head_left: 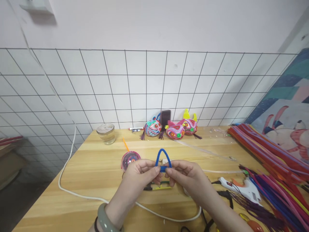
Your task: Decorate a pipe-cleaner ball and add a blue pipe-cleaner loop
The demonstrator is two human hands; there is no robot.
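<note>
A blue pipe cleaner, bent into a pointed arch with a straight bar across its base, is held up above the table. My left hand pinches its lower left corner between thumb and fingers. At the lower right corner, my right hand grips it the same way. Just beyond my left hand lies a round pink-rimmed container with small things inside. Under my hands, partly hidden, is a yellow and black pen-like tool.
Several colourful stuffed ornaments sit by the tiled wall. A glass jar stands at back left. On the right are a white glue gun and bundles of pipe cleaners. A white cable crosses the wooden table.
</note>
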